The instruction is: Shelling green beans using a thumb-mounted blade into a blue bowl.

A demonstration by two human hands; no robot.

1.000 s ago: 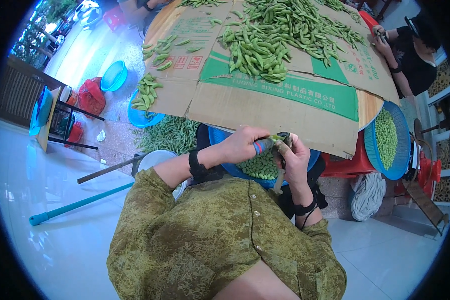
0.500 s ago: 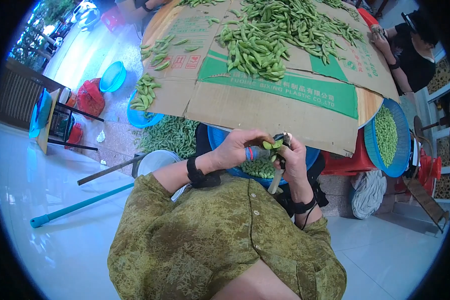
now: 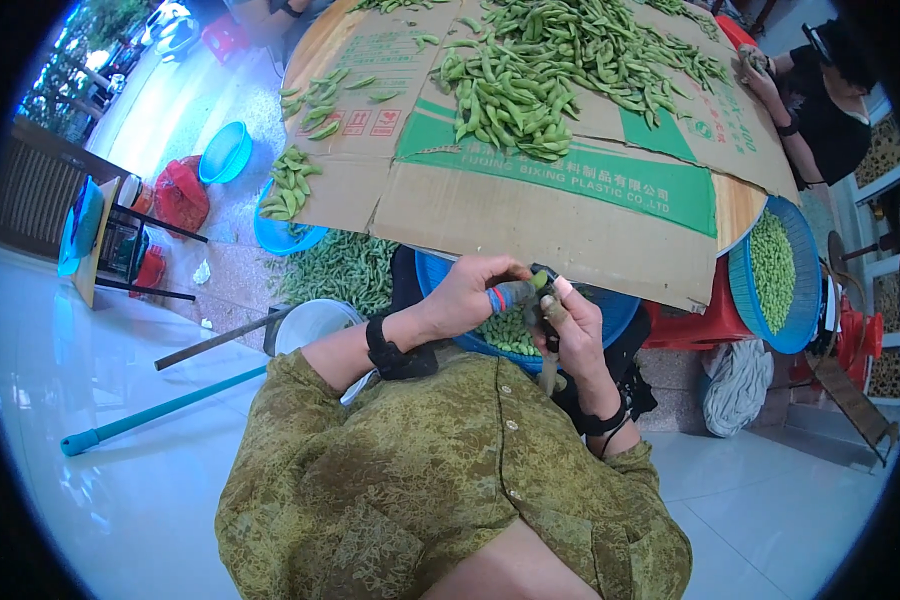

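- The left hand [image 3: 470, 295], a finger wrapped in coloured tape, curls its fingertips in against a small green pod piece [image 3: 540, 280]; whether it pinches the piece firmly is too blurred to tell.
- The right hand [image 3: 576, 330] grasps a dark slender tool [image 3: 551, 340], its fingertips meeting the left's around the piece.
- Half a second ago, a wider, bright green, opened pod showed between the fingers; now only this small part does, and the right hand has turned slightly. The shelling of this pod thus seems well along, though nothing is seen dropping.
- Just below the hands, a blue basin [image 3: 622, 318] holds shelled beans [image 3: 508, 333].
- Beyond, flattened cardboard [image 3: 450, 220] covers most of the tabletop [image 3: 738, 212], bearing a large heap of pods [image 3: 515, 105], unchanged, so plenty remains.
- On the right, another blue basket [image 3: 808, 300] holds more beans; a co-worker's hand [image 3: 760, 78] is at the table's edge.
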